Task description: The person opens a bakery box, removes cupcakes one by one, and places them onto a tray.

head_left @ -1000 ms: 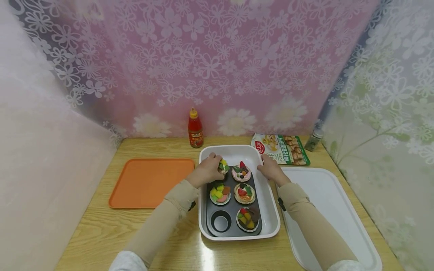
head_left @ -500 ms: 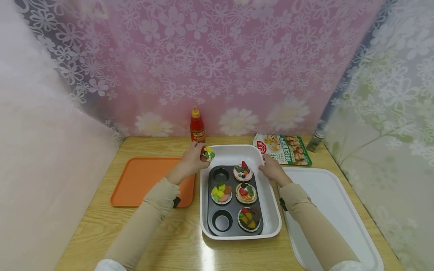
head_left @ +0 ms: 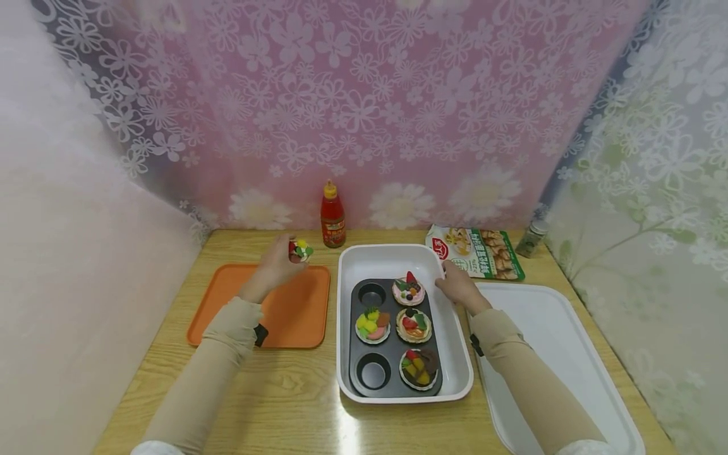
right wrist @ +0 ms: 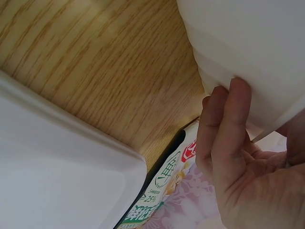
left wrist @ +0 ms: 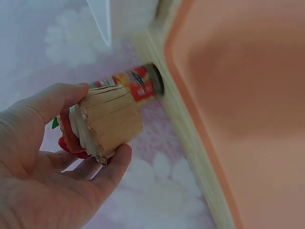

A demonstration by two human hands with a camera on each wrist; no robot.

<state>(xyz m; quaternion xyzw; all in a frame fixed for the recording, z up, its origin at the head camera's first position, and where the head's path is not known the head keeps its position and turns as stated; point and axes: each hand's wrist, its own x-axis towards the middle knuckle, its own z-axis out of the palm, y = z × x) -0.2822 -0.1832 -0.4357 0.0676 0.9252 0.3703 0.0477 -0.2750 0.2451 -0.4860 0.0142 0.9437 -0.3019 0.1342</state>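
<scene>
The tart (head_left: 301, 251) is in the air near the far edge of the orange tray (head_left: 296, 316), its fluted case pinched between thumb and fingers of the left hand (head_left: 277, 262). The right hand (head_left: 457, 284) grips the box (head_left: 451, 354) by its right rim. Inside, the pan (head_left: 392, 344) holds four more tarts (head_left: 413, 325). Behind stands the bottle (head_left: 333, 221); to the right lie the bag (head_left: 478, 253) and the white tray (head_left: 552, 328).

Your wooden bench (head_left: 290, 398) carries 6 things: an orange tray (head_left: 298, 309) at your left, a deep pan (head_left: 387, 260) mid-bench, a white tray (head_left: 546, 354) at your right and, farther back, a red bottle (head_left: 333, 224), a packet (head_left: 478, 253) and a jar (head_left: 531, 240).
</scene>
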